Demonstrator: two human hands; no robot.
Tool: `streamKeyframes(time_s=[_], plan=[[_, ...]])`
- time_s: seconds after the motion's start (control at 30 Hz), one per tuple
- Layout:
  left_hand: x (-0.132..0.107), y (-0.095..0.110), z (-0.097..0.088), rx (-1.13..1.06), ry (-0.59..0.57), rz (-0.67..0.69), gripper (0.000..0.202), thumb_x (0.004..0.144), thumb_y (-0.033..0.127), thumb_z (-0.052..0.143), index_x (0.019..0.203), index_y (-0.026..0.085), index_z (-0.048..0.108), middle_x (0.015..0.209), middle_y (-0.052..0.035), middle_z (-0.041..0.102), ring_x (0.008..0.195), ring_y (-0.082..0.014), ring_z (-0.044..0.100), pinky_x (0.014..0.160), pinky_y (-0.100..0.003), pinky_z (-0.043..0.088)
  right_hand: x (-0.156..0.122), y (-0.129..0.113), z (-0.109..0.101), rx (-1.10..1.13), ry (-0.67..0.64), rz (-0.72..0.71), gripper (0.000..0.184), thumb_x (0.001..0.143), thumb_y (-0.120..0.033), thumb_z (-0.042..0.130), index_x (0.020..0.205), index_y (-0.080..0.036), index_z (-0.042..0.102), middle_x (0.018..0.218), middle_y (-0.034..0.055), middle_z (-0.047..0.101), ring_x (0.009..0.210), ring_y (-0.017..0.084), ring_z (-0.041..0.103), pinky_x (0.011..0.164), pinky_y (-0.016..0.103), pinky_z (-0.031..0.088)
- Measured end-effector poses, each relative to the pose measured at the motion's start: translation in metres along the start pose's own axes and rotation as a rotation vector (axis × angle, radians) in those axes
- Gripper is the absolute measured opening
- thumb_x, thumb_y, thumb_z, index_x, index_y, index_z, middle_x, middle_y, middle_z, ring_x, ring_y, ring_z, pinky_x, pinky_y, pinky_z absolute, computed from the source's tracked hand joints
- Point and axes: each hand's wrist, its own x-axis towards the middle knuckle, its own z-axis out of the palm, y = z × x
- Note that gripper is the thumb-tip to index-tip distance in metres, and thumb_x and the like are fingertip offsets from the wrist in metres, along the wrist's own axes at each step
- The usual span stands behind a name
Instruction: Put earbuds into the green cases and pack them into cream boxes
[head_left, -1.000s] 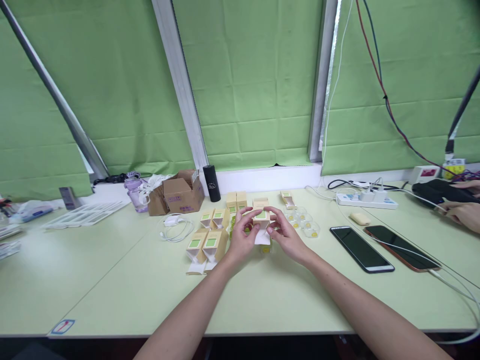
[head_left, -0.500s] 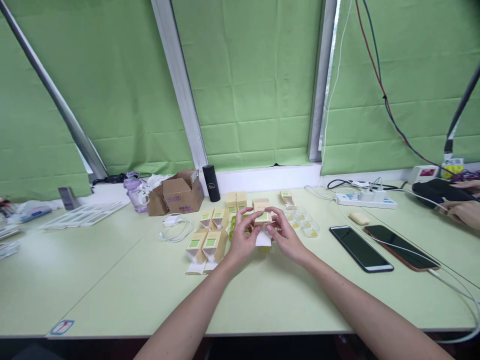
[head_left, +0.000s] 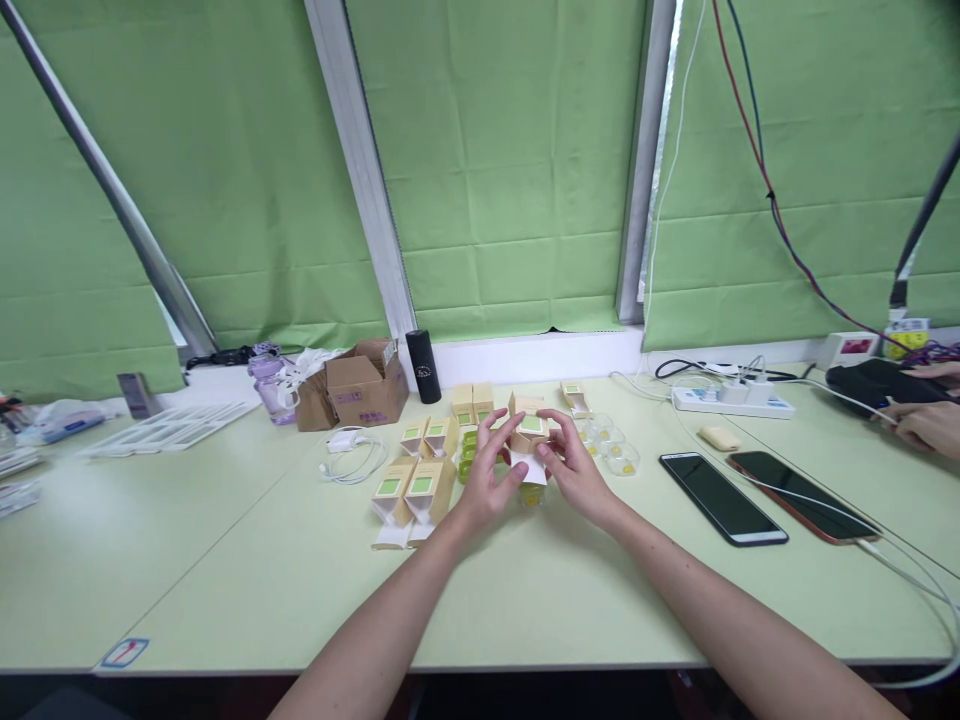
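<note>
Head view: small box (head_left: 531, 428), tan card with a square green label and a white flap hanging open. Pinched between left hand (head_left: 484, 485) and right hand (head_left: 577, 470), fingertips closed on its sides, just above pale green table (head_left: 225, 560).
Left: matching boxes (head_left: 420, 490) in rows.
Right: clear cups (head_left: 611, 445), two flat glossy phones (head_left: 724, 497).
Behind: brown carton (head_left: 360, 390), black cylinder (head_left: 424, 366).

We are seeing a tan carton (head_left: 530, 432), green-labelled and white-flapped; at nine o'clock, matching cartons (head_left: 414, 487) are showing green squares too; the table (head_left: 225, 560) is looking plain pale green.
</note>
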Motion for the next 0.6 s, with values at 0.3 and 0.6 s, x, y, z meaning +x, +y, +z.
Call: streamKeyframes(time_s=[0.3, 0.6], plan=[[-0.0001, -0.0014, -0.0001, -0.051, -0.072, 0.004, 0.087, 0.084, 0.062, 0.076, 0.16, 0.035, 0.042, 0.165, -0.0135, 0.023, 0.157, -0.0412, 0.02, 0.113, -0.049, 0.044, 0.0016, 0.0022, -0.0022, -0.001, 0.016, -0.002, 0.053, 0.098, -0.052, 0.061, 0.143, -0.031, 0.042, 0.093, 0.0, 0.054, 0.083, 0.019, 0.059, 0.067, 0.03, 0.054], [-0.0007, -0.0068, 0.0031, -0.099, 0.043, -0.05, 0.063, 0.091, 0.051, 0.073, 0.148, 0.034, 0.053, 0.155, -0.0116, 0.035, 0.135, -0.0323, 0.048, 0.109, -0.044, 0.044, 0.0007, 0.001, 0.0003, -0.01, 0.008, 0.018, 0.055, 0.096, -0.057, 0.062, 0.143, -0.032, 0.046, 0.103, 0.0034, 0.054, 0.089, 0.02, 0.059, 0.066, 0.03, 0.055]])
